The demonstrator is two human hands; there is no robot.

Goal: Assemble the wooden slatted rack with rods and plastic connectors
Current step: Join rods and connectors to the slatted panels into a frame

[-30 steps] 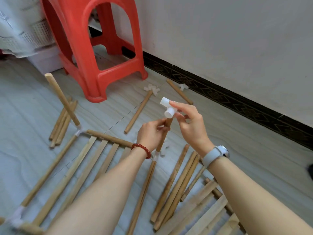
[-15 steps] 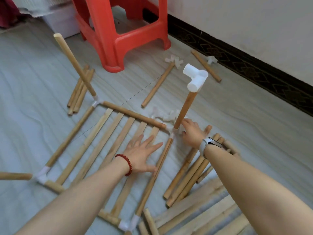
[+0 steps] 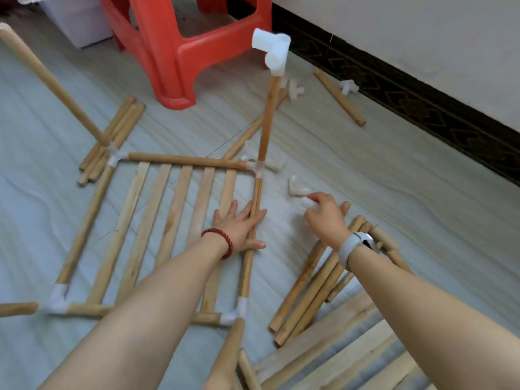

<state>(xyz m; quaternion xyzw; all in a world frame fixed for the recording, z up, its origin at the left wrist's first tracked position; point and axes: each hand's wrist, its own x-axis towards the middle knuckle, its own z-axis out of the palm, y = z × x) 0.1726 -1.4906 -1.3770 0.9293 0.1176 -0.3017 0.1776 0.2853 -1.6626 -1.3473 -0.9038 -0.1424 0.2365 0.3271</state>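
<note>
A square rack frame lies on the floor, its wooden rods joined by white plastic corner connectors, with several flat slats [image 3: 174,209] across it. From the far right corner an upright rod [image 3: 268,114] rises, capped by a white connector [image 3: 273,50]. Another upright rod [image 3: 53,85] stands at the far left corner. My left hand [image 3: 240,228] rests flat, fingers spread, on the frame's right side rod [image 3: 251,235]. My right hand [image 3: 323,215] pinches a loose white connector [image 3: 306,202] on the floor just right of the frame.
A red plastic stool [image 3: 174,52] stands behind the frame. Loose rods [image 3: 315,280] and slats [image 3: 351,356] lie at the lower right, more rods [image 3: 112,136] at the left. Spare connectors [image 3: 297,188] and a rod [image 3: 339,98] lie near the dark skirting board.
Both hands left the upright rod's top once the connector was on it. My left hand dropped flat onto the side rod. My right hand moved right and picked at a loose connector.
</note>
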